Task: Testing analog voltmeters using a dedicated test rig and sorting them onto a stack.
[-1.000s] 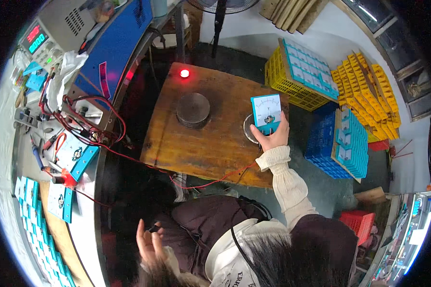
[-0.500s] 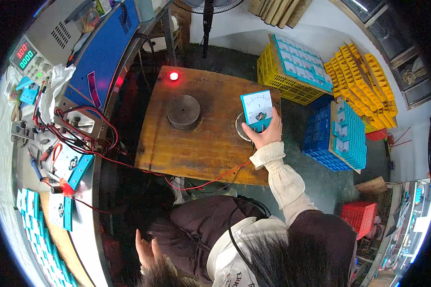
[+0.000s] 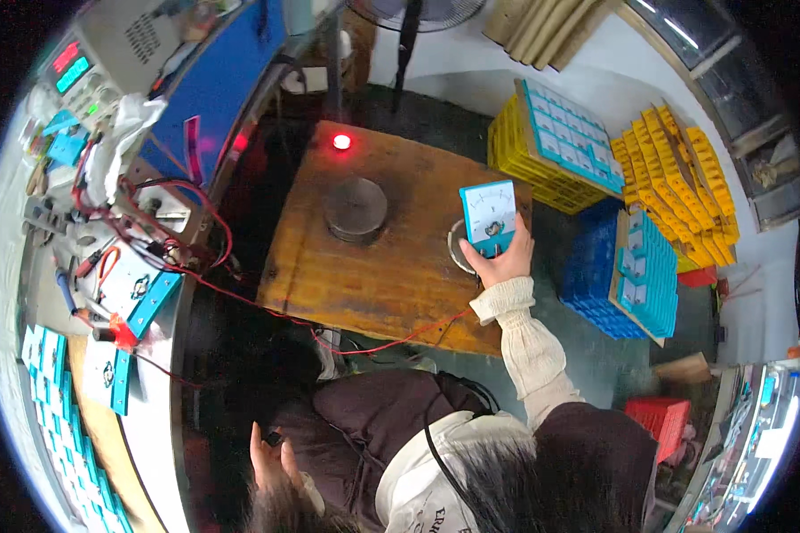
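Observation:
My right hand point(image 3: 505, 258) grips a teal-framed panel meter point(image 3: 489, 213) with a white dial face, held upright over a round metal ring point(image 3: 458, 247) on the wooden table point(image 3: 364, 275). A dark round metal disc point(image 3: 356, 206) sits on the table to the left of the meter. A red lamp point(image 3: 341, 141) glows at the table's far edge. My left hand point(image 3: 271, 457) hangs low by my lap with a small dark object at the fingers; what it is cannot be made out.
The workbench point(image 3: 164, 417) on the left carries a power supply point(image 3: 107, 49), red wires point(image 3: 164, 253), teal meters point(image 3: 138, 293) and a row of more meters point(image 3: 49, 391). Yellow crates point(image 3: 684, 178) and blue crates point(image 3: 600, 258) with trays of meters stand to the right. A red basket point(image 3: 653, 417) sits on the floor.
My right hand stays on the meter above the ring, with only slight shifts as my head moved. My left hand has dropped lower toward my lap.

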A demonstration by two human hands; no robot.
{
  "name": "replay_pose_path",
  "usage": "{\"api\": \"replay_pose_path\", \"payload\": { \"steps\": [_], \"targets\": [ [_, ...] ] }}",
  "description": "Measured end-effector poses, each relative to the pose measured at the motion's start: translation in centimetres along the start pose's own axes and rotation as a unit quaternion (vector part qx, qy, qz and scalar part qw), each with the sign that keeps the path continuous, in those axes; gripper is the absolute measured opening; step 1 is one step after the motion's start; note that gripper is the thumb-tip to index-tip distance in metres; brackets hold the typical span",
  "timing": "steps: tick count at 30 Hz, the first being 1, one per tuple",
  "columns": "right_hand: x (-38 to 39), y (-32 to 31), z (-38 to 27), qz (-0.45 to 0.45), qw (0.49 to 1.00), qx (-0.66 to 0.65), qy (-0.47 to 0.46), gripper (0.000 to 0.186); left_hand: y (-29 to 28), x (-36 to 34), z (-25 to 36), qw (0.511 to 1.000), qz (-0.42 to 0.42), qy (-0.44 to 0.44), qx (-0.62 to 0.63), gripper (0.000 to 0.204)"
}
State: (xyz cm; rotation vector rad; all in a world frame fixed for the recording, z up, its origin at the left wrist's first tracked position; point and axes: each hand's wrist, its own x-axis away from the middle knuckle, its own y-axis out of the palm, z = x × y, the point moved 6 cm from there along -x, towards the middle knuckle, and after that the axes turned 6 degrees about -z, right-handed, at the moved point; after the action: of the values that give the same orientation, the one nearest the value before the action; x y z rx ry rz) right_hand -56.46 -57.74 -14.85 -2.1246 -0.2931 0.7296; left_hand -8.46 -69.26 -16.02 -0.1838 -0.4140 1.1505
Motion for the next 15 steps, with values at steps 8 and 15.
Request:
{"api": "replay_pose_path", "payload": {
  "steps": [8,15],
  "targets": [
    [-2.2,6.9,-11.9,-0.095,0.989,-0.087,-0.072,0.108,-0.9,1.2,1.9,1.000,0.004,0.005,0.019,0.055],
    [-2.2,9.5,-17.3,-0.018,0.978,-0.110,-0.177,0.086,-4.2,6.0,2.9,0.984,0.151,-0.088,0.029,0.047]
  ]
}}
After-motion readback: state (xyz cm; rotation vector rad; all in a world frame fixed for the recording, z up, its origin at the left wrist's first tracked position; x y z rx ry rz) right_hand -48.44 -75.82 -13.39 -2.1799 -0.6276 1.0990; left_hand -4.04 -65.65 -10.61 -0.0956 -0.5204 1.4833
